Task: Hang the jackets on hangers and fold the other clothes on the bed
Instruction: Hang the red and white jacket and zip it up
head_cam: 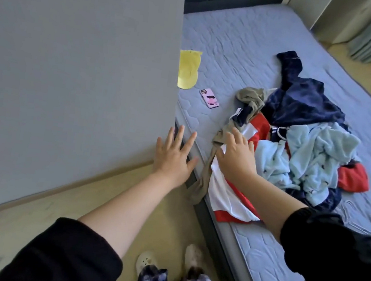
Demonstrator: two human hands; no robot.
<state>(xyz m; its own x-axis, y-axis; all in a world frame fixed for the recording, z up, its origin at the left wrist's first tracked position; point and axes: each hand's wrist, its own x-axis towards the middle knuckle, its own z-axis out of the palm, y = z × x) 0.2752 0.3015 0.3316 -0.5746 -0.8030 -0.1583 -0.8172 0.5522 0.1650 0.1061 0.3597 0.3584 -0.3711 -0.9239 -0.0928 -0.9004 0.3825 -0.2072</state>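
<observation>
Standing between the grey wall (72,68) and the blue bed (239,37), reaching for the pile of clothes (308,141) near its edge. Resting the right hand (236,157) flat on the red and white top (224,196), gripping nothing. Holding the left hand (172,159) spread and empty. Probably best pulling one piece free slowly, keeping off the yellow cap (187,70) and pink phone (209,99).

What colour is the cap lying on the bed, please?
The cap is yellow; the head view shows it.
</observation>
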